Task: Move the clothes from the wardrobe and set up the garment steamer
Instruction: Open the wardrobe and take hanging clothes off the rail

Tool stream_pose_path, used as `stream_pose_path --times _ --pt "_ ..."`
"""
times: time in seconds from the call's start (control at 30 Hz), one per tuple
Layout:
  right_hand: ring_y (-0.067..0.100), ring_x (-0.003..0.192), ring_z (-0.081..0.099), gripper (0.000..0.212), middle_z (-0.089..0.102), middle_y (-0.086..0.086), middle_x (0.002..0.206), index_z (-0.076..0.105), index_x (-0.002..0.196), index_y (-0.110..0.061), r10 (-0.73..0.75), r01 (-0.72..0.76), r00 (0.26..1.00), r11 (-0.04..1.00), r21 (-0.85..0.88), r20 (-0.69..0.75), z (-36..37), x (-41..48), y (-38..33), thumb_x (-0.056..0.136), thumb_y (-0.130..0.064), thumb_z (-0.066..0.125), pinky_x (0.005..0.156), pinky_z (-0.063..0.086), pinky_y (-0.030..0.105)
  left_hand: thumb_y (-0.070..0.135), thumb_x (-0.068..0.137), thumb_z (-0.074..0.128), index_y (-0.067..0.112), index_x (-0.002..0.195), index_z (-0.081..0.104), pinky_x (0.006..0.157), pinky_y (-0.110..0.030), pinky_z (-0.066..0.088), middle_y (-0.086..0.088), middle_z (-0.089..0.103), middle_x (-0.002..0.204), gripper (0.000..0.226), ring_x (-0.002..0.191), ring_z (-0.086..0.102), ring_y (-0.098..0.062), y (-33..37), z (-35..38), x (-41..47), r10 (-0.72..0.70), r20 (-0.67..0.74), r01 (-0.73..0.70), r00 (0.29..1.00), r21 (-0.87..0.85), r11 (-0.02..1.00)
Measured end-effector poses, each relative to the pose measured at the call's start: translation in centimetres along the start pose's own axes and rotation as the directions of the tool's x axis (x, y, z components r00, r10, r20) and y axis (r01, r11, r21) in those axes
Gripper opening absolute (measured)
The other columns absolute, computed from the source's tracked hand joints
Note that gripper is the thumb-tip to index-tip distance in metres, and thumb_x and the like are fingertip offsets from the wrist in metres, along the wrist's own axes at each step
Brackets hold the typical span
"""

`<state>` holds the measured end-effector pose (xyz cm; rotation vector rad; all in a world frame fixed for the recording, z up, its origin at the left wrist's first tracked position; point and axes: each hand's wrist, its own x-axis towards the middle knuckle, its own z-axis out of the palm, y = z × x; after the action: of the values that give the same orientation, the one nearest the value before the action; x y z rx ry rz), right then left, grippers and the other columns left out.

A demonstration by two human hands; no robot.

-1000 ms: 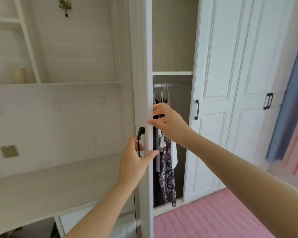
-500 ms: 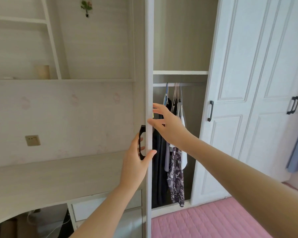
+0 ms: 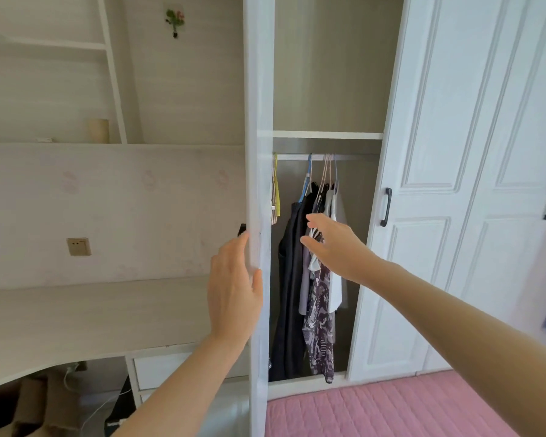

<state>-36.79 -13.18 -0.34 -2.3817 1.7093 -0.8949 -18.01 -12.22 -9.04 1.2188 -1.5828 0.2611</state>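
Head view shows the left hand (image 3: 235, 285) at the centre of the frame, laid flat against the swung-open wardrobe door (image 3: 259, 184), fingers spread and thumb wrapped round the door's front edge; it grasps nothing. Half a second earlier that hand was curled behind the black door handle (image 3: 242, 229), which now peeks out just above the fingertips, apart from them. The door itself has swung further, so it is seen almost edge-on and the opening beside it is wider than before.

Just right of the door, the right hand (image 3: 334, 244) reaches into the wardrobe with fingers loosely extended and parted, holding nothing. Its fingertips are in front of the hanging clothes (image 3: 306, 279); whether they touch the cloth cannot be told. Earlier this hand was close beside the door edge; now it is clear of it and level with the garments.

The clothes hang from the rail (image 3: 353, 157) in the centre of the frame: a long dark garment on the left, a patterned purple one and a white one to its right. A yellow hanger (image 3: 276, 187), hidden before by the door, now shows at the rail's left end.

At the right, the closed white doors (image 3: 454, 216) fill the frame, and a pink quilted cover (image 3: 391, 411) lies at lower right.
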Motion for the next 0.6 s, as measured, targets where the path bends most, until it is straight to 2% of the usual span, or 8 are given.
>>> stream_pose_path --times 0.1,0.17,0.3,0.43,0.5,0.6 --pt "0.024 0.123 0.051 0.054 0.049 0.007 0.141 0.031 0.144 -0.013 0.029 -0.028 0.999 0.999 -0.025 0.029 -1.0 -0.9 2.3 0.098 -0.035 0.046 0.101 0.040 0.035 0.005 0.082 0.065 0.017 0.132 0.046 0.083 -0.034 0.052 -0.002 0.057 0.120 0.056 0.102 0.054 -0.021 1.6 0.7 -0.7 0.287 0.059 -0.292 0.956 0.128 0.948" --pt "0.028 0.117 0.056 0.050 0.057 0.011 0.131 0.033 0.143 -0.011 0.058 -0.057 0.998 0.998 -0.034 0.036 -1.7 -1.4 3.4 0.099 -0.032 0.044 0.096 0.043 0.034 0.005 0.081 0.064 0.014 0.128 0.052 0.084 -0.035 0.051 -0.002 0.059 0.117 0.050 0.103 0.054 -0.021 2.6 1.6 -1.0 0.353 0.092 -0.363 0.931 0.123 0.924" --pt "0.034 0.109 0.058 0.039 0.062 0.020 0.118 0.042 0.132 -0.007 0.100 -0.099 0.995 0.995 -0.015 0.031 -2.5 -1.7 5.6 0.099 -0.028 0.044 0.092 0.047 0.044 0.007 0.082 0.062 0.014 0.127 0.053 0.086 -0.033 0.051 0.000 0.059 0.120 0.047 0.109 0.054 -0.020 4.5 4.0 -0.2 0.333 0.161 -0.349 0.929 0.085 0.933" --pt "0.029 0.109 0.057 0.042 0.060 0.014 0.121 0.040 0.135 -0.008 0.124 -0.123 0.991 0.992 -0.021 0.043 -2.9 -1.0 8.1 0.099 -0.029 0.042 0.092 0.046 0.037 0.006 0.081 0.062 0.013 0.125 0.055 0.087 -0.031 0.050 -0.001 0.059 0.121 0.045 0.112 0.054 -0.020 5.4 7.0 1.6 0.272 0.228 -0.297 0.935 0.084 0.951" --pt "0.026 0.109 0.056 0.043 0.058 0.010 0.124 0.038 0.137 -0.010 0.137 -0.136 0.990 0.990 -0.026 0.038 -2.9 -0.2 9.2 0.099 -0.030 0.042 0.090 0.044 0.034 0.008 0.085 0.058 0.013 0.127 0.053 0.092 -0.029 0.047 -0.001 0.057 0.126 0.043 0.117 0.052 -0.020 5.4 8.6 2.7 0.251 0.279 -0.290 0.927 0.111 0.951" --pt "0.027 0.109 0.057 0.043 0.058 0.010 0.125 0.039 0.136 -0.009 0.163 -0.161 0.986 0.986 -0.030 0.040 -2.7 1.3 10.7 0.099 -0.031 0.041 0.091 0.045 0.035 0.014 0.094 0.047 0.015 0.134 0.046 0.101 -0.026 0.041 0.000 0.049 0.136 0.040 0.126 0.044 -0.017 5.0 11.0 4.8 0.191 0.353 -0.252 0.916 0.134 0.958"
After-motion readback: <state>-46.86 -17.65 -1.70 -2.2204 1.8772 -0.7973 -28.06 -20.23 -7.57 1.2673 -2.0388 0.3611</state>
